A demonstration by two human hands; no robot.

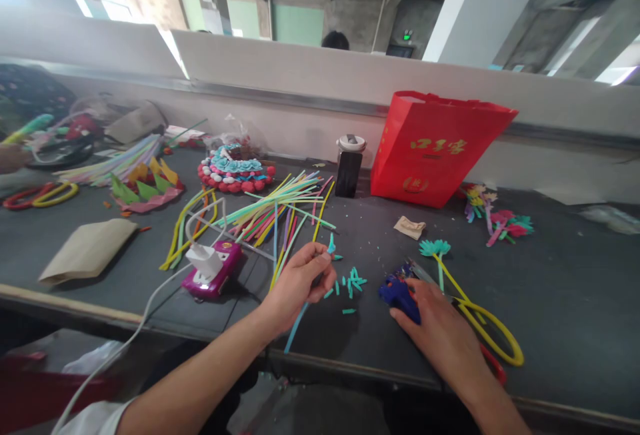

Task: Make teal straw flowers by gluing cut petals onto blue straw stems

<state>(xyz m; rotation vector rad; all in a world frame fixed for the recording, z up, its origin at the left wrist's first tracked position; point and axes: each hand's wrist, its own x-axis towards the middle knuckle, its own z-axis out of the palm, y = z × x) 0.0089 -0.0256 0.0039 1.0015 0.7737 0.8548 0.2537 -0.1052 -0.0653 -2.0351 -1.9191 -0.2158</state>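
My left hand (305,275) is closed in a pinch on a light-blue pipe cleaner (297,328), whose lower end slants down toward the table edge. At its top, above my fingertips, a small teal piece (331,243) points up. Short teal pieces (354,281) lie scattered on the table just right of that hand. My right hand (440,321) lies over a dark blue glue gun (401,298), its fingers curled on the body; part of the tool is hidden. Beyond it, a teal pipe-cleaner flower (435,248) lies near yellow-handled scissors (493,335).
Behind my left hand spreads a pile of coloured pipe cleaners (280,205). A purple power block (215,271) with a white plug and cable sits left. Farther back stand a phone (349,175), a cup (351,143) and a red bag (435,148). Another person's hand (14,157) shows far left.
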